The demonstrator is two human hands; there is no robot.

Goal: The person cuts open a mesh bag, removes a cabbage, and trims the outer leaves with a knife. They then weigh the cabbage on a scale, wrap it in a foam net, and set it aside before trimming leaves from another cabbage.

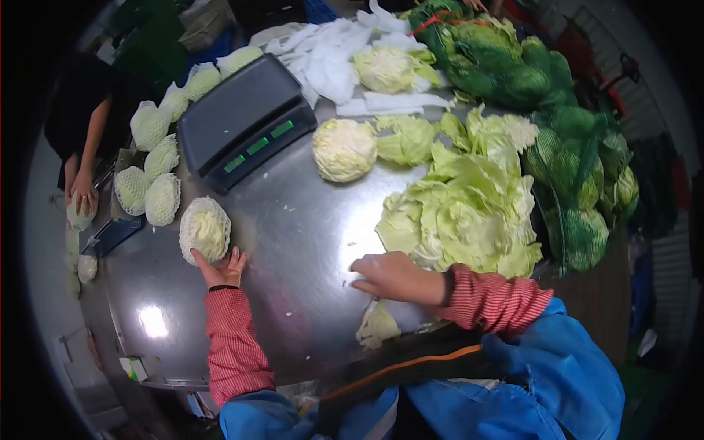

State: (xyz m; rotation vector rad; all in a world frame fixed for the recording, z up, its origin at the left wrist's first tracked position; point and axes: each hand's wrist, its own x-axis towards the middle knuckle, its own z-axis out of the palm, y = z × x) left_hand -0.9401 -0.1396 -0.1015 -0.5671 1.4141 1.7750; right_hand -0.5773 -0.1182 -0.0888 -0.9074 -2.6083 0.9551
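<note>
My left hand (224, 271) has its fingers spread at the near edge of a cabbage (205, 229) in a white foam net. The thumb touches or nearly touches the net; the fingers are not wrapped round it. My right hand (392, 275) hovers over the steel table (293, 249), fingers slightly bent and apart, with nothing visible in them. Below it lies a loose cabbage leaf (378, 324). Just beyond, a heap of pale green leaves (466, 209) is spread out. A trimmed bare cabbage (345, 150) sits farther back.
A scale (246, 117) with green displays stands at the back left, with several netted cabbages (150, 126) beside it. White foam nets (330, 59) and another cabbage (385, 70) lie behind. Green mesh sacks (579, 183) line the right. Another person's hand (83, 189) is far left.
</note>
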